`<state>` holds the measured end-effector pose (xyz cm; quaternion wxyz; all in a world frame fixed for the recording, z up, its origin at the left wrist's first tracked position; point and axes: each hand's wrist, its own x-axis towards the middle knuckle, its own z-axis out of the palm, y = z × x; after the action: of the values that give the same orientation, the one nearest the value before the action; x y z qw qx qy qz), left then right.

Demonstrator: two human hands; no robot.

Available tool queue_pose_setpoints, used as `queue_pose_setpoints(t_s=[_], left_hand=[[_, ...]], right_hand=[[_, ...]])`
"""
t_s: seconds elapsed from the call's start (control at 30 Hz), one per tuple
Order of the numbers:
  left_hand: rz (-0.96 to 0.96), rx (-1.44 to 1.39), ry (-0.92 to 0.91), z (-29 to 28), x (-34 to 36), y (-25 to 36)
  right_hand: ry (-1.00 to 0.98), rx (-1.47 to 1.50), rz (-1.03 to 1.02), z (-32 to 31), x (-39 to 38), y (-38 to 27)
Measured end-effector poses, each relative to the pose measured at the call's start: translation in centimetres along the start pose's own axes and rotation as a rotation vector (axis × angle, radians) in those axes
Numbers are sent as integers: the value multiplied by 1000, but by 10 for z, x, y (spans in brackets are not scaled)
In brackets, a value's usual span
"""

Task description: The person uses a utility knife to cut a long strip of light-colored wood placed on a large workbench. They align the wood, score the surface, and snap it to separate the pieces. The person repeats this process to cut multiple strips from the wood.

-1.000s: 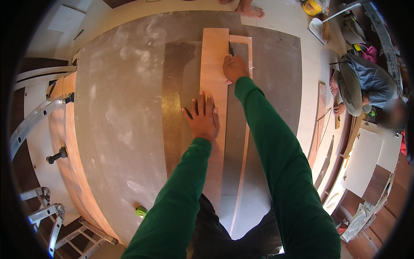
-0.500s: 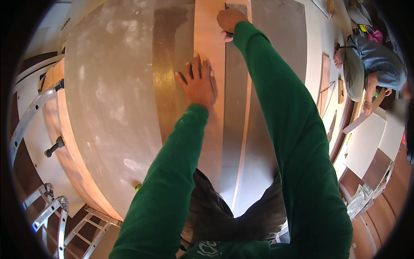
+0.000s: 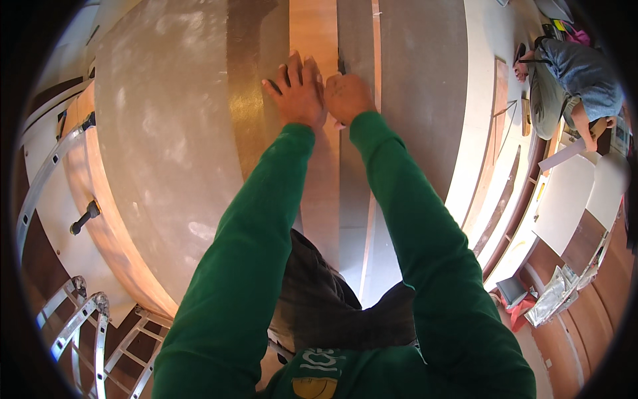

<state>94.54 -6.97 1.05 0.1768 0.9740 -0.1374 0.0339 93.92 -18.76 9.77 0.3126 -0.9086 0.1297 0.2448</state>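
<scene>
Both hands point(image 3: 322, 96) side by side on plank point(image 3: 312, 40) (atop curved panel point(image 3: 166, 133)), ladder point(image 3: 86, 319) lower left

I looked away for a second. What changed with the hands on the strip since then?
The right hand, gripping a small dark tool, drew back along the pale wooden strip until it sits beside the left hand. The left hand stays flat on the strip.

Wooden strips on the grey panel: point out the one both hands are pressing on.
It is the wide light-brown strip under the left hand and beside the right hand. The thin pale strip lies further right, untouched.
</scene>
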Motion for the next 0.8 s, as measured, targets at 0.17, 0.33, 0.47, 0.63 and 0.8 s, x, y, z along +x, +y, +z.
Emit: queue_pose_setpoints(t_s=[0.17, 0.33, 0.47, 0.63, 0.8], left_hand=[[24, 9, 18, 1, 0, 2], [70, 1, 75, 2, 0, 2], [111, 18, 104, 2, 1, -2], [136, 12, 144, 4, 0, -4], [121, 75, 142, -3, 6, 4]], right_hand=[[34, 295, 166, 25, -33, 9], [68, 323, 226, 61, -78, 23], [61, 308, 255, 74, -123, 20], [35, 333, 331, 91, -171, 18], [-107, 304, 427, 103, -216, 20]])
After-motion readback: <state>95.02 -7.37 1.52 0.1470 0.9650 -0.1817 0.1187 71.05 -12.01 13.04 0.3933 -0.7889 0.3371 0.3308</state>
